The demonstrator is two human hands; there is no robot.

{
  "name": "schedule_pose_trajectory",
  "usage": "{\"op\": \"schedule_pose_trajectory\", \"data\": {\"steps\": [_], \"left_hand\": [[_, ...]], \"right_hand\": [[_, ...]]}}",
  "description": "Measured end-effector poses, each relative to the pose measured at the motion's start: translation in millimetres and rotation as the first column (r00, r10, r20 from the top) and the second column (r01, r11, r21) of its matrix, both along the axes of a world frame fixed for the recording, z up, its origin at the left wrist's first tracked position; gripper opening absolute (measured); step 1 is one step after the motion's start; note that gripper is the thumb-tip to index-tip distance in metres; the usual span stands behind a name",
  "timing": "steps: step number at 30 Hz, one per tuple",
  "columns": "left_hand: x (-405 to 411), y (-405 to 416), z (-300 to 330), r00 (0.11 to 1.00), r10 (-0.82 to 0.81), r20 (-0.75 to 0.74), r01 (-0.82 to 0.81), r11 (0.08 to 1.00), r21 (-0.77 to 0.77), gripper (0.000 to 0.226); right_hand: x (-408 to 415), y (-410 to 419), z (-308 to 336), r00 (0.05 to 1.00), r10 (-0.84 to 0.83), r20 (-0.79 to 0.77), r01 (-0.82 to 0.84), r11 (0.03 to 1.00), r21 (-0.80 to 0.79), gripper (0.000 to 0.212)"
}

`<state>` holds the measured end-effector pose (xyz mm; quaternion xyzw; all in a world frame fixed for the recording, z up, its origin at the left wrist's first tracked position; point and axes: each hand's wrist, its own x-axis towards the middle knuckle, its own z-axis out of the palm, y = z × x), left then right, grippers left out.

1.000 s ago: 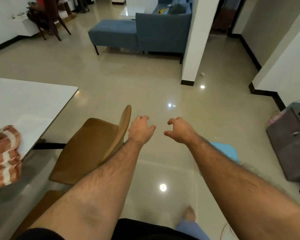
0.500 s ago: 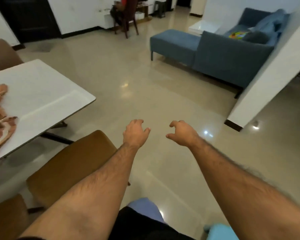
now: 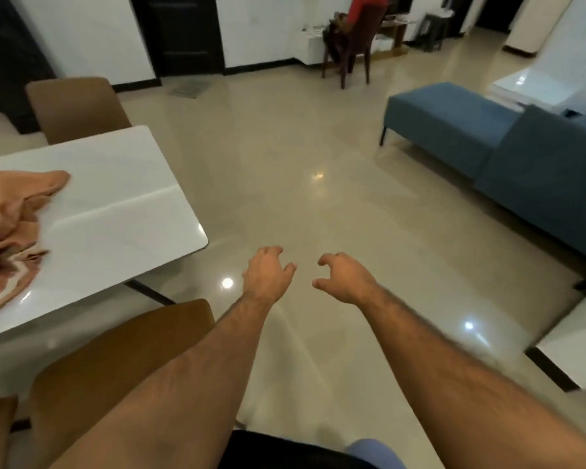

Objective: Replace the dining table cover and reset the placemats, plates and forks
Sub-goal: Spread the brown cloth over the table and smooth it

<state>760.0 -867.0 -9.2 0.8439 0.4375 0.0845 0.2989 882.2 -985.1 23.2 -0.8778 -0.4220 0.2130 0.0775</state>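
Cloth [image 3: 11,228], orange with pale stripes, lies in a crumpled heap on the white worktop [image 3: 115,211]. It sits on the left part of the worktop and runs off the left edge of the picture, so its full shape is hidden. I think it is the table cover.

Nearest to the person, a brown chair [image 3: 115,360] is tucked at the near side of the worktop. The left arm passes over it.

Both hands hang in the air over the shiny floor [image 3: 318,204], past the worktop's near right corner. The left hand [image 3: 268,275] and the right hand [image 3: 344,279] each have loosely curled fingers and hold nothing. They are close together but not touching.

From the hands, the cloth lies to the left and well apart, with bare white worktop between. The left hand is nearer to it. To reach the cloth, both hands would need to swing left, I think.

No placemats, plates or forks show.

Beyond the worktop stands another brown chair [image 3: 75,110]. To the far right of the worktop is a blue sofa [image 3: 487,147].
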Motion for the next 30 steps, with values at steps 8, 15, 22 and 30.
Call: {"op": "schedule_pose_trajectory", "data": {"steps": [8,15,22,30], "left_hand": [[67,125,-25,0.931,0.363,0.029,-0.361,0.931,-0.048,0.054],[75,206,-13,0.726,0.687,-0.003,-0.686,0.725,-0.054,0.057],[46,297,-29,0.522,0.852,-0.028,-0.851,0.519,-0.084,0.058],[7,394,-23,0.324,0.942,-0.083,-0.945,0.318,-0.08,0.059]], "right_hand": [[108,171,-11,0.941,0.338,0.021,-0.338,0.941,0.023,0.057],[132,328,-9,0.724,0.69,0.0,-0.69,0.724,0.005,0.057],[94,461,-18,0.507,0.859,-0.078,-0.856,0.512,0.074,0.056],[50,599,-22,0.324,0.936,-0.137,-0.943,0.331,0.034,0.057]]}}
